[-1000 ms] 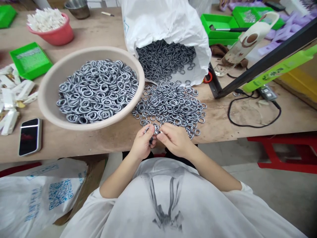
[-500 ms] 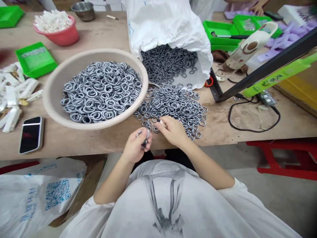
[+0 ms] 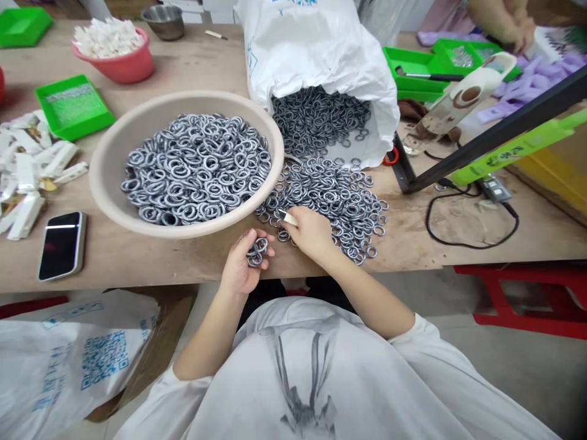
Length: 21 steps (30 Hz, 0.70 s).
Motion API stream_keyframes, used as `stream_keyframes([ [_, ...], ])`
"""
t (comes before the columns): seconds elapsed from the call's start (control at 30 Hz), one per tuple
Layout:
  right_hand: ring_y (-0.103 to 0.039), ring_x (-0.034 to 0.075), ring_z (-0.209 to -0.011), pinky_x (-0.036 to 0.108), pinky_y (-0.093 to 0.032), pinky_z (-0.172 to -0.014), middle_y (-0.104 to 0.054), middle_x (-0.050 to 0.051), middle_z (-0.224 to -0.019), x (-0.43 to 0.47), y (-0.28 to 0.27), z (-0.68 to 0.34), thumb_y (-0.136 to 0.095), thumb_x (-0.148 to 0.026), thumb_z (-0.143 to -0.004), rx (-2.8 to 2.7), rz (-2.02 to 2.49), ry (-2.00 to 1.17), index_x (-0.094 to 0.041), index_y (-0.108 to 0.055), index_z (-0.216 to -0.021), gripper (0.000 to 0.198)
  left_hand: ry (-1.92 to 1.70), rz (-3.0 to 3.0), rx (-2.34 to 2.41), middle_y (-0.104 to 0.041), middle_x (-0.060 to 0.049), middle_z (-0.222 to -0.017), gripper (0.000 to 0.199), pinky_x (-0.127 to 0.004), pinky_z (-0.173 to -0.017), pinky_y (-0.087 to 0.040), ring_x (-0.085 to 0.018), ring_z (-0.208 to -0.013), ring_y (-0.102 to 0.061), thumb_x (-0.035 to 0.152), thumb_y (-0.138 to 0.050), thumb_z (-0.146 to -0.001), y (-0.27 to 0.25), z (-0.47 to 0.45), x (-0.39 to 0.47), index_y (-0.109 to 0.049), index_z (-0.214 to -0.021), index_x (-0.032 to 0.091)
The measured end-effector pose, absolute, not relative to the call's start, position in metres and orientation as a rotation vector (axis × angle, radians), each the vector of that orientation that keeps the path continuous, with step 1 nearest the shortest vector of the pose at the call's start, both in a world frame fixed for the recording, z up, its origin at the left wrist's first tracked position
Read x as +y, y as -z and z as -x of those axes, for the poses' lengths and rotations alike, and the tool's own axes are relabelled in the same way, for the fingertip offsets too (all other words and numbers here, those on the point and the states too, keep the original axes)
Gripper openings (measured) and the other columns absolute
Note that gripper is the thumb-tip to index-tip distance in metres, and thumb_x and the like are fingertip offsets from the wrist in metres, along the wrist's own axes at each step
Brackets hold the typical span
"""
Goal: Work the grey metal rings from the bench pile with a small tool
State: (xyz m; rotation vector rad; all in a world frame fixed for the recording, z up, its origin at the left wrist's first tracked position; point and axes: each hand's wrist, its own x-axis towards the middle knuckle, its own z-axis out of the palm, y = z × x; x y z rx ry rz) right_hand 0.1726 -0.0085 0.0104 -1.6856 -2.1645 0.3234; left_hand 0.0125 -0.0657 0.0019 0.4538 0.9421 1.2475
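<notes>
My left hand is cupped palm-up just in front of the table edge, with several grey rings held loosely in its curled fingers. Pinched in my right hand is a small white-handled tool with a short dark tip, probably a blade. That hand rests at the near side of a loose pile of grey rings on the table. To the left, a wide beige basin is heaped with similar rings. Behind the pile, a white sack lies with its mouth towards me, showing darker rings inside.
A phone, white plastic parts and a green tray are on the left. On the right stand a black metal frame, a bottle and a cable. Another person's hands are at the far right.
My left hand has moved left and opened up, so the rings in it show. My right hand has shifted slightly left with the tool. The view has turned a little.
</notes>
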Motion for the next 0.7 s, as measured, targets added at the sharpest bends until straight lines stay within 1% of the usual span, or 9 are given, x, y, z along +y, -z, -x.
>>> stream_keyframes([
  [0.07, -0.060, 0.018, -0.077, 0.028, -0.038, -0.066, -0.067, 0.002, -0.083, -0.014, -0.011, -0.181, -0.064, -0.037, -0.091, -1.932, 1.575, -0.568, -0.018, -0.066, -0.088, 0.019, -1.230, -0.503, 0.933, -0.066, -0.004, -0.083, 0.050, -0.016, -0.036, -0.034, -0.010, -0.057, -0.059, 0.055, -0.079, -0.068, -0.001, -0.023, -0.065, -0.059, -0.089, 0.014],
  [0.13, -0.053, 0.014, -0.066, 0.026, -0.037, -0.062, -0.060, -0.001, -0.070, -0.023, -0.011, -0.187, -0.067, -0.042, -0.086, -1.703, 1.424, -0.824, -0.017, -0.061, -0.078, 0.027, -1.234, -0.575, 0.939, -0.062, -0.001, -0.077, 0.050, -0.015, -0.035, -0.030, -0.008, -0.053, -0.054, 0.056, -0.079, -0.070, 0.000, -0.036, -0.065, -0.058, -0.088, 0.015],
  [0.17, -0.051, 0.013, -0.063, 0.026, -0.037, -0.061, -0.058, -0.001, -0.067, -0.028, -0.011, -0.189, -0.069, -0.046, -0.083, -1.606, 1.353, -0.933, -0.017, -0.059, -0.075, 0.032, -1.236, -0.614, 0.937, -0.059, 0.000, -0.075, 0.050, -0.015, -0.034, -0.029, -0.007, -0.051, -0.052, 0.056, -0.079, -0.070, 0.000, -0.042, -0.065, -0.057, -0.088, 0.016],
  [0.23, -0.050, 0.012, -0.062, 0.026, -0.040, -0.062, -0.057, -0.002, -0.066, -0.039, -0.011, -0.191, -0.073, -0.053, -0.078, -1.454, 1.238, -1.098, -0.017, -0.057, -0.073, 0.039, -1.231, -0.687, 0.921, -0.054, 0.003, -0.071, 0.048, -0.014, -0.034, -0.028, -0.006, -0.049, -0.048, 0.056, -0.079, -0.073, 0.001, -0.055, -0.066, -0.055, -0.086, 0.017],
  [0.33, -0.054, 0.013, -0.063, 0.027, -0.046, -0.064, -0.059, -0.001, -0.067, -0.051, -0.011, -0.190, -0.079, -0.057, -0.070, -1.250, 1.114, -1.227, -0.019, -0.056, -0.074, 0.045, -1.212, -0.738, 0.904, -0.052, 0.003, -0.070, 0.049, -0.015, -0.035, -0.028, -0.006, -0.048, -0.046, 0.061, -0.074, -0.076, 0.003, -0.066, -0.068, -0.053, -0.083, 0.017],
  [0.47, -0.054, 0.013, -0.052, 0.028, -0.050, -0.050, -0.056, -0.003, -0.064, -0.060, -0.013, -0.190, -0.085, -0.058, -0.062, -1.080, 0.978, -1.426, -0.020, -0.053, -0.072, 0.050, -1.202, -0.730, 0.906, -0.047, 0.004, -0.065, 0.055, -0.016, -0.034, -0.027, -0.006, -0.045, -0.042, 0.068, -0.071, -0.075, 0.003, -0.072, -0.069, -0.052, -0.082, 0.017],
  [0.53, -0.054, 0.013, -0.048, 0.029, -0.051, -0.044, -0.054, -0.004, -0.063, -0.062, -0.014, -0.191, -0.087, -0.057, -0.060, -1.051, 0.934, -1.523, -0.021, -0.051, -0.071, 0.052, -1.202, -0.759, 0.906, -0.046, 0.004, -0.065, 0.054, -0.016, -0.035, -0.028, -0.006, -0.045, -0.041, 0.068, -0.070, -0.076, 0.003, -0.074, -0.070, -0.053, -0.084, 0.018],
  [0.6, -0.054, 0.012, -0.050, 0.028, -0.051, -0.043, -0.052, -0.004, -0.065, -0.063, -0.013, -0.192, -0.089, -0.054, -0.057, -1.052, 0.915, -1.524, -0.020, -0.051, -0.070, 0.052, -1.191, -0.798, 0.900, -0.045, 0.004, -0.065, 0.050, -0.016, -0.036, -0.029, -0.006, -0.045, -0.040, 0.065, -0.071, -0.077, 0.004, -0.074, -0.070, -0.054, -0.084, 0.018],
  [0.7, -0.053, 0.011, -0.057, 0.026, -0.052, -0.046, -0.051, -0.003, -0.071, -0.063, -0.011, -0.195, -0.090, -0.047, -0.058, -1.088, 0.892, -1.470, -0.019, -0.053, -0.068, 0.048, -1.158, -0.811, 0.884, -0.044, 0.004, -0.064, 0.044, -0.016, -0.037, -0.030, -0.006, -0.046, -0.038, 0.057, -0.075, -0.078, 0.007, -0.075, -0.070, -0.054, -0.083, 0.018],
])
